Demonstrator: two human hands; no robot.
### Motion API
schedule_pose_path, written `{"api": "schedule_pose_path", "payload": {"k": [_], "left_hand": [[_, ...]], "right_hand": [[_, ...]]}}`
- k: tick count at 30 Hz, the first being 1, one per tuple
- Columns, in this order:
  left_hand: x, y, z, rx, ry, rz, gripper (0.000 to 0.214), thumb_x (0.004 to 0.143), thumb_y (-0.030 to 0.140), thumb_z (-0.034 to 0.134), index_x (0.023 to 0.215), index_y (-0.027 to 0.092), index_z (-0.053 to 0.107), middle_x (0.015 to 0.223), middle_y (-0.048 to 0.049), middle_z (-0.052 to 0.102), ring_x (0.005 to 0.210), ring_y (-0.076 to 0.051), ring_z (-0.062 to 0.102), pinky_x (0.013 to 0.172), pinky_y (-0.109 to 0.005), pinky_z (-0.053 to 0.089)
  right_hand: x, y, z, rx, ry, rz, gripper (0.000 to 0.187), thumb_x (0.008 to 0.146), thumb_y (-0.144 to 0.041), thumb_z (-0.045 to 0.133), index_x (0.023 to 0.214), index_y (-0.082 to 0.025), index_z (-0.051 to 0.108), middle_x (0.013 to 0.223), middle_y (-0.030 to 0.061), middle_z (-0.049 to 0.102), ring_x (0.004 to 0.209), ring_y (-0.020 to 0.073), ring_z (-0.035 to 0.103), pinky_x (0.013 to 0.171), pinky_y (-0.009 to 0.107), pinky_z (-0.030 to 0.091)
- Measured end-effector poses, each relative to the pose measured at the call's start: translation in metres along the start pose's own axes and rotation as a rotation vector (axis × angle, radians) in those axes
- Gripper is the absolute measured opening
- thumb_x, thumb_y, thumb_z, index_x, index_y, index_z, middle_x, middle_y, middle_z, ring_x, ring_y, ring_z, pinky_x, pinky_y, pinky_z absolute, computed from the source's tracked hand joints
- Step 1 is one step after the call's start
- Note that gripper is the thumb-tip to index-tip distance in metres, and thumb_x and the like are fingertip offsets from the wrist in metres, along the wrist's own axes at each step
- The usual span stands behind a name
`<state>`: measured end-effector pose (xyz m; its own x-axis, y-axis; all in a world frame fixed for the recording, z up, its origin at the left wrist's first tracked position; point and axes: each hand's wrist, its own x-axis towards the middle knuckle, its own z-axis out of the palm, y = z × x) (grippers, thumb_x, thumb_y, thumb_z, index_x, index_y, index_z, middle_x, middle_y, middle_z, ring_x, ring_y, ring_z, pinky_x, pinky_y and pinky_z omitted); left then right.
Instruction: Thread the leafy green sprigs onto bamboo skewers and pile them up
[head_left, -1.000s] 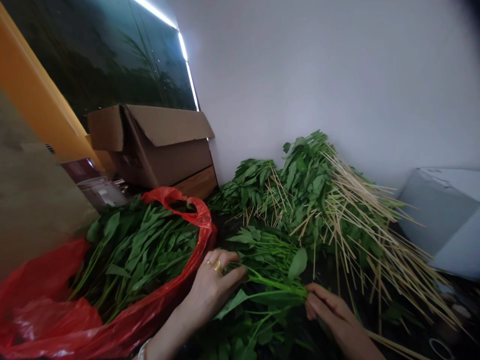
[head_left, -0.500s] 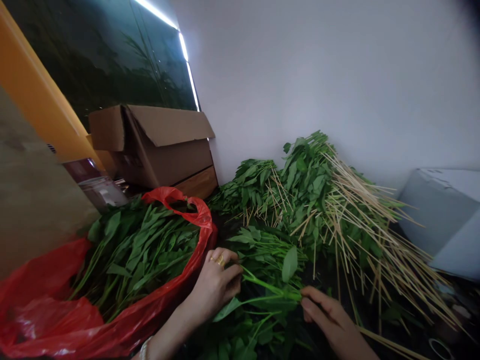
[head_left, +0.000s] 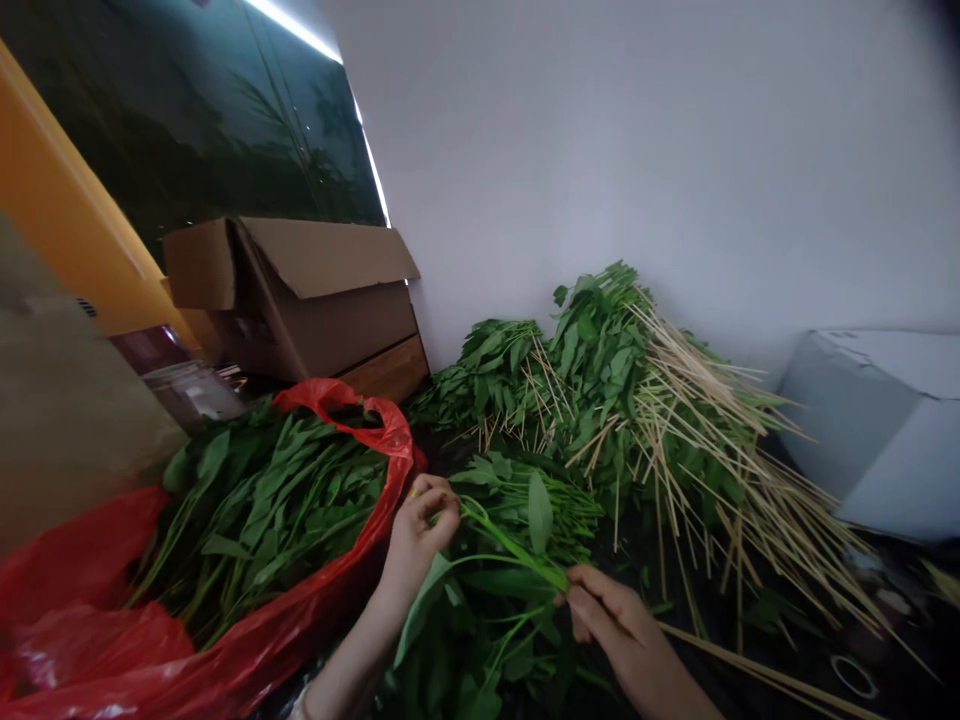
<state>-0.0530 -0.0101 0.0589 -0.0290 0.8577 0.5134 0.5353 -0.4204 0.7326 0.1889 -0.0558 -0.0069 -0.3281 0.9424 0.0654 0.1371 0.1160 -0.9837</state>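
My right hand [head_left: 611,620] pinches the gathered stem ends of a small bunch of leafy greens [head_left: 517,550], thumb against forefinger. Those stems fan out leftward toward my left hand [head_left: 424,525], whose curled thumb and fingers are closed on the tip of one green stem; a ring shows on it. Beneath both hands lie more loose greens [head_left: 480,640]. Just behind them is another bunch with its stems pointing right [head_left: 559,500]. A thin bamboo skewer [head_left: 750,665] runs off to the lower right from behind my right hand; whether that hand holds it is hidden.
A red plastic bag [head_left: 300,600] full of greens stands at left. Behind are an open cardboard box [head_left: 337,320] and piled greens [head_left: 600,350] with many skewers [head_left: 720,420] sticking out right. A pale box [head_left: 862,420] sits against the wall at right.
My left hand has risen a little, and its fingers are more tightly curled. My right hand has shifted left with the bunch. The view has turned slightly right.
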Motion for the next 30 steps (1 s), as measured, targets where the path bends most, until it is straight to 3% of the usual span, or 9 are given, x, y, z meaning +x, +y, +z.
{"api": "schedule_pose_path", "payload": {"k": [2, 5, 8, 12, 14, 17, 21, 25, 30], "left_hand": [[0.001, 0.004, 0.002, 0.059, 0.044, 0.032, 0.018, 0.08, 0.026, 0.051, 0.064, 0.018, 0.055, 0.078, -0.004, 0.052, 0.077, -0.018, 0.051, 0.073, -0.03, 0.043], [0.005, 0.01, 0.005, 0.053, -0.016, 0.022, 0.023, 0.082, 0.027, 0.048, 0.061, 0.018, 0.052, 0.075, -0.0038, 0.052, 0.074, -0.018, 0.051, 0.07, -0.029, 0.043], [0.008, 0.018, 0.005, 0.215, -0.026, 0.104, 0.019, 0.082, 0.022, 0.049, 0.065, 0.017, 0.056, 0.081, -0.0044, 0.053, 0.081, -0.019, 0.051, 0.076, -0.031, 0.042], [0.011, 0.026, -0.007, 0.382, -0.39, 0.241, 0.018, 0.09, 0.021, 0.05, 0.079, 0.019, 0.064, 0.088, -0.0037, 0.06, 0.086, -0.019, 0.051, 0.08, -0.032, 0.04], [0.011, 0.026, -0.015, 0.446, -0.505, 0.311, 0.017, 0.093, 0.024, 0.05, 0.092, 0.022, 0.066, 0.089, -0.003, 0.063, 0.087, -0.018, 0.052, 0.077, -0.03, 0.039], [0.009, 0.022, -0.021, 0.59, -0.503, 0.447, 0.017, 0.094, 0.024, 0.051, 0.1, 0.023, 0.067, 0.087, -0.0032, 0.064, 0.086, -0.019, 0.052, 0.075, -0.031, 0.036], [0.001, 0.018, -0.013, 0.758, -0.43, 0.553, 0.017, 0.089, 0.014, 0.051, 0.08, 0.019, 0.065, 0.076, -0.0034, 0.061, 0.079, -0.019, 0.05, 0.075, -0.035, 0.033], [0.002, 0.013, -0.007, 0.611, -0.312, 0.374, 0.02, 0.082, 0.011, 0.049, 0.064, 0.018, 0.054, 0.068, -0.0012, 0.055, 0.074, -0.018, 0.048, 0.07, -0.032, 0.035], [0.02, 0.003, -0.03, -0.19, 0.075, -0.207, 0.022, 0.085, 0.026, 0.044, 0.065, 0.019, 0.048, 0.059, 0.0031, 0.049, 0.055, -0.013, 0.046, 0.052, -0.025, 0.039]], "right_hand": [[0.0, -0.002, 0.0, -0.004, 0.011, -0.022, 0.035, 0.093, -0.049, 0.039, 0.076, -0.021, 0.053, 0.063, -0.0035, 0.048, 0.066, 0.0152, 0.051, 0.07, 0.027, 0.041], [-0.001, -0.005, -0.001, -0.013, 0.037, -0.034, 0.035, 0.092, -0.049, 0.04, 0.075, -0.022, 0.052, 0.064, -0.0031, 0.049, 0.065, 0.015, 0.052, 0.067, 0.026, 0.042], [-0.003, -0.007, -0.008, -0.037, 0.089, -0.039, 0.035, 0.091, -0.05, 0.041, 0.075, -0.021, 0.054, 0.065, -0.0023, 0.052, 0.062, 0.0144, 0.051, 0.062, 0.025, 0.042], [-0.006, -0.006, -0.021, -0.077, 0.193, -0.04, 0.036, 0.089, -0.052, 0.043, 0.08, -0.021, 0.058, 0.067, -0.0005, 0.056, 0.065, 0.016, 0.055, 0.06, 0.024, 0.043], [-0.007, -0.006, -0.025, -0.083, 0.217, -0.05, 0.036, 0.089, -0.053, 0.044, 0.082, -0.021, 0.058, 0.07, 0.0009, 0.059, 0.07, 0.0175, 0.058, 0.063, 0.024, 0.045], [-0.007, -0.004, -0.026, -0.105, 0.216, -0.078, 0.035, 0.089, -0.053, 0.044, 0.083, -0.022, 0.059, 0.074, 0.0019, 0.061, 0.072, 0.0182, 0.06, 0.069, 0.025, 0.048], [-0.007, -0.003, -0.02, -0.147, 0.196, -0.086, 0.033, 0.09, -0.05, 0.043, 0.084, -0.022, 0.058, 0.075, 0.0023, 0.062, 0.074, 0.0186, 0.06, 0.07, 0.026, 0.048], [-0.007, -0.003, -0.017, -0.206, 0.145, -0.113, 0.033, 0.092, -0.047, 0.041, 0.079, -0.022, 0.058, 0.073, 0.0011, 0.06, 0.069, 0.017, 0.058, 0.064, 0.025, 0.045], [-0.007, 0.002, -0.026, -0.125, 0.193, -0.03, 0.036, 0.09, -0.053, 0.042, 0.078, -0.022, 0.058, 0.068, -0.0002, 0.059, 0.065, 0.0165, 0.056, 0.062, 0.025, 0.043]]}}
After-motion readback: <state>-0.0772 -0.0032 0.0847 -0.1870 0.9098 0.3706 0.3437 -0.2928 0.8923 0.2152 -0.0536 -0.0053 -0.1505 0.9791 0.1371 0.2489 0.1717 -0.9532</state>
